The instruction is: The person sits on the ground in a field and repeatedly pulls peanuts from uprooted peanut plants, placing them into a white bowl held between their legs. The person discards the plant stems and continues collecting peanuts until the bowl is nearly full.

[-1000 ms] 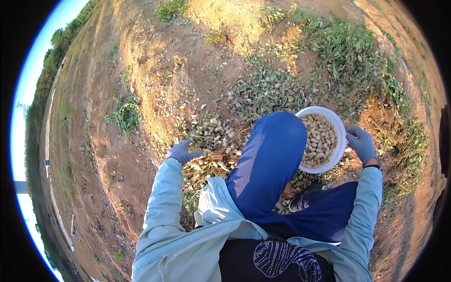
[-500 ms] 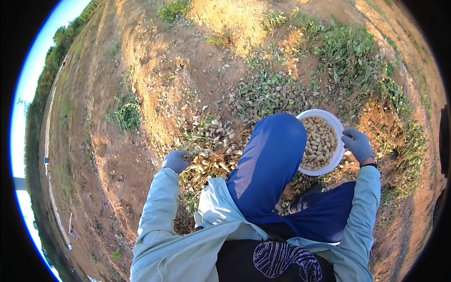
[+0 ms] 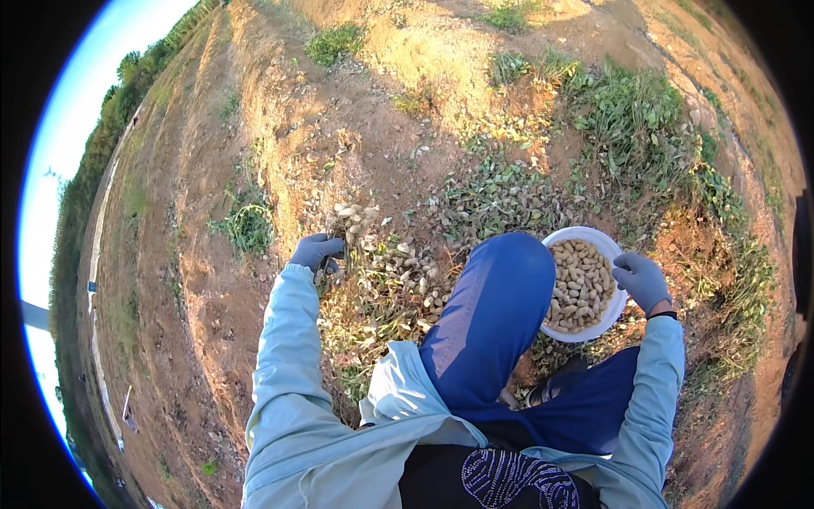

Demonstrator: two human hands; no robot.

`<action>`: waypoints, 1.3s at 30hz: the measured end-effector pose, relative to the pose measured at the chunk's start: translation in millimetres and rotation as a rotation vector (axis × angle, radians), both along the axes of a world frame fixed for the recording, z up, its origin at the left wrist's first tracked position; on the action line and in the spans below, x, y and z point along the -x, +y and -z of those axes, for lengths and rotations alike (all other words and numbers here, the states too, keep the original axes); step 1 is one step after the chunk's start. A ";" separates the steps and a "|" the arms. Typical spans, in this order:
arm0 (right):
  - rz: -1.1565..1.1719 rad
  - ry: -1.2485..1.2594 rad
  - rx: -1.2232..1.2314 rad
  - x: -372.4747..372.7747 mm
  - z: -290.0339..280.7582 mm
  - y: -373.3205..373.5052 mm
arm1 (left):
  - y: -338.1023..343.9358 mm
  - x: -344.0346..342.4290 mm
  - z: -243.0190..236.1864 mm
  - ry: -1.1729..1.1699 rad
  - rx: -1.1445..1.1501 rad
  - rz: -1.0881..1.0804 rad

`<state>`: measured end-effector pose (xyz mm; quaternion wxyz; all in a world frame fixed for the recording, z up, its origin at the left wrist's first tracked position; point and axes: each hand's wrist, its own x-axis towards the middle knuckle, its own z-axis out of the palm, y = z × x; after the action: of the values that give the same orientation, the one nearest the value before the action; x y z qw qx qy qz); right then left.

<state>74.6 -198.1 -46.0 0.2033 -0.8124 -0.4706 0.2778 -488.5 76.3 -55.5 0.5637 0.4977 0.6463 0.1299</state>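
Observation:
A clump of dug-up peanut plant with pale pods (image 3: 354,219) hangs from my gloved left hand (image 3: 319,253), whose fingers are closed on it. Below and right of it lie more pods and leafy stems (image 3: 403,271) on the soil. My gloved right hand (image 3: 638,280) is at the upper right rim of a white round container (image 3: 599,325) full of peanuts (image 3: 573,288), its fingers curled; I cannot make out what they hold. My raised knee in blue trousers (image 3: 487,314) hides part of the container's left side.
Dry furrowed soil (image 3: 212,322) stretches to the left, toward a pale strip along the field's edge and a line of trees (image 3: 110,127). Heaps of green and withered vines (image 3: 632,114) lie at the upper right, and a small green plant (image 3: 248,225) is left of my left hand.
My left hand has risen forward, lifting the clump of pods up from the pile. The whole view has shifted slightly downward in the frame; my right hand stays by the container's rim.

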 end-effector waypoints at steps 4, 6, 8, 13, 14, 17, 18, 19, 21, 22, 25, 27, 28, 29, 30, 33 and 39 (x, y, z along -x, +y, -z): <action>0.006 -0.006 0.037 0.0 -0.6 -0.2 | -4.4 1.1 16.7 0.044 0.095 0.110; 0.002 -0.013 0.005 0.7 -0.5 0.6 | -11.5 -1.7 17.8 -0.150 0.188 0.019; -0.031 -0.078 -0.031 9.9 -12.1 4.9 | -15.1 -1.3 14.2 -0.170 0.212 -0.007; -0.004 -0.123 -0.247 22.6 -13.6 25.2 | -14.2 -42.9 -27.4 -0.240 0.080 0.034; 0.003 -0.134 -0.322 26.5 -14.6 31.1 | -11.0 -56.2 -33.9 -0.222 0.038 0.084; -0.006 -0.192 -0.515 41.8 -24.3 48.3 | 2.9 -104.6 -54.8 -0.155 -0.082 0.267; -0.006 -0.158 -0.530 50.1 -31.8 54.6 | 4.8 -121.6 -62.1 -0.133 -0.135 0.312; -0.011 -0.119 -0.546 60.0 -38.7 61.6 | 7.9 -135.3 -67.2 -0.107 -0.189 0.353; -0.030 -0.150 -0.616 70.8 -45.9 70.9 | 16.3 -170.3 -80.0 0.003 -0.310 0.481; -0.058 -0.199 -0.678 75.5 -46.8 77.7 | 23.5 -179.3 -79.3 0.040 -0.443 0.586; -0.067 -0.312 -0.766 75.9 -46.6 90.9 | 23.6 -233.2 -101.6 0.198 -0.757 0.870; -0.072 -0.353 -0.770 69.0 -48.5 94.4 | 15.1 -271.4 -121.4 0.251 -0.910 1.014; -0.083 -0.359 -0.759 65.5 -49.7 95.7 | 12.8 -286.8 -128.6 0.247 -0.968 1.075; -0.095 -0.365 -0.749 62.3 -50.1 96.9 | 10.7 -300.9 -133.3 0.242 -1.025 1.134; -0.089 -0.397 -0.804 59.3 -49.1 98.2 | 9.3 -313.9 -134.7 0.224 -1.037 1.144; 0.071 -0.349 -0.632 47.8 -45.6 97.7 | 0.5 -351.6 -153.2 0.312 -1.268 1.287; 0.221 -0.272 -0.849 30.3 -44.9 99.1 | -12.5 -389.0 -171.6 0.292 -1.710 1.023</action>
<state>44.3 -99.0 -1.1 0.4830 -0.7316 -0.4757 -0.0721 -99.5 63.8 116.2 -0.0794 0.9639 0.1076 0.2304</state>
